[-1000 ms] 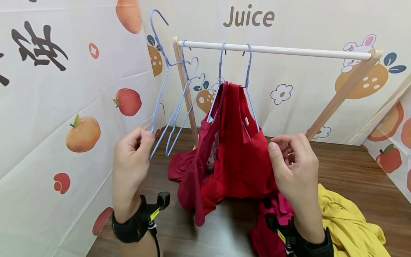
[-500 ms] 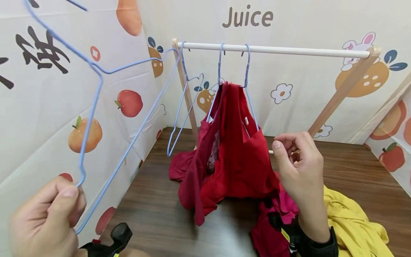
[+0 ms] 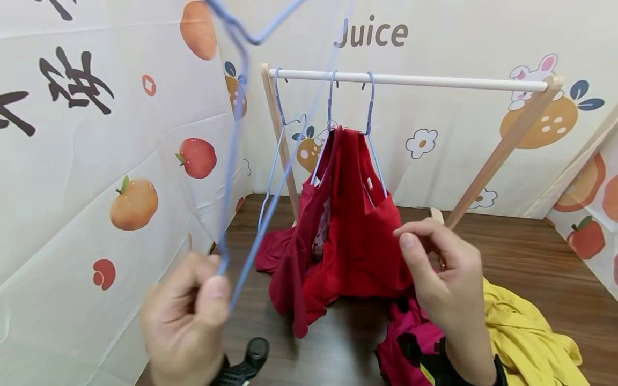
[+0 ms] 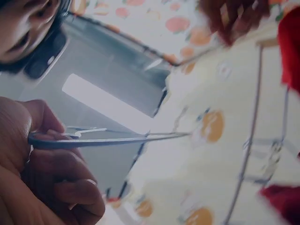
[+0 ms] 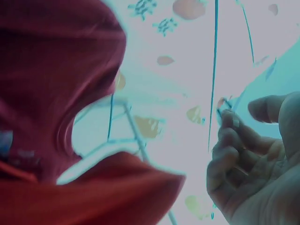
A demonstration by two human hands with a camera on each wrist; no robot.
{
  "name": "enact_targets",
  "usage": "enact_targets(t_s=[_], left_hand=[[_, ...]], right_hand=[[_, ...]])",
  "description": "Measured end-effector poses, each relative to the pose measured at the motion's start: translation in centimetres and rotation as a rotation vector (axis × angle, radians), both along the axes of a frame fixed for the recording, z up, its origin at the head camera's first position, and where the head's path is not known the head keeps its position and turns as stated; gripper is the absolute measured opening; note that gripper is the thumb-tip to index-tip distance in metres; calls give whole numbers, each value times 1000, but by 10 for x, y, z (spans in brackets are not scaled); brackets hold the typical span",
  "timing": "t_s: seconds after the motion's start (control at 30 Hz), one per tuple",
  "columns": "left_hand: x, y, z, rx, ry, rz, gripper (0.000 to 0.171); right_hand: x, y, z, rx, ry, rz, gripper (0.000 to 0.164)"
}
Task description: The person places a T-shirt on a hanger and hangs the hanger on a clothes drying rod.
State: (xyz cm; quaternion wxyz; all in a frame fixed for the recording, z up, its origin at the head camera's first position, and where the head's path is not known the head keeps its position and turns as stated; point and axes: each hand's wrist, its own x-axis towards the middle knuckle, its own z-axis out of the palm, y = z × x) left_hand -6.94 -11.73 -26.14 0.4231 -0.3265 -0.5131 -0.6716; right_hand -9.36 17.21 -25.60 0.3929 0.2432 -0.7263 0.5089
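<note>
In the head view, my left hand (image 3: 185, 316) pinches a light blue hanger (image 3: 230, 166) by its side, between thumb and fingers. The left wrist view also has the hanger (image 4: 103, 142) in that grip; its hook is out of sight above the head view. My right hand (image 3: 441, 284) hovers with loosely bent fingers, nothing visible between them, beside a bright red top (image 3: 376, 246). The red top hangs on a blue hanger on the rack (image 3: 434, 81), next to a dark red garment (image 3: 289, 268).
Another blue hanger (image 3: 269, 182) hangs bare at the rack's left end. On the brown tabletop (image 3: 338, 354) lie a magenta garment (image 3: 410, 321) and a yellow garment (image 3: 531, 327) at the right. A printed cloth (image 3: 72, 161) stands along the left.
My left hand has taken the hanger off the rack's left end, toward me and to the left, then swung it back rightward. My right hand has shifted only slightly.
</note>
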Motion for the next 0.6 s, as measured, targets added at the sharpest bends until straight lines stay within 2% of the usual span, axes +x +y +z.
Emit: enact_targets(t_s=[0.07,0.13,0.23,0.33,0.4,0.47,0.53,0.6], left_hand=[[-3,21,0,-106,10,12,19],[-3,42,4,-207,-1,71,19],[-4,73,6,-359,24,189,20],[-8,103,-2,-495,109,331,22],[-10,120,-10,-554,167,379,22],[-11,133,-18,-613,219,398,23],[-11,142,-25,-681,237,341,23],[-11,146,-30,-737,216,247,16]], right_hand=[[9,-6,0,16,-16,85,23],[16,-11,0,19,-68,209,31],[23,-16,-4,-15,-152,408,43],[24,-17,-8,-71,-205,574,60],[23,-16,-9,-108,-238,605,60],[23,-14,-7,-145,-283,592,55],[21,-10,-4,-179,-293,565,50],[20,-3,-1,-213,-287,536,47]])
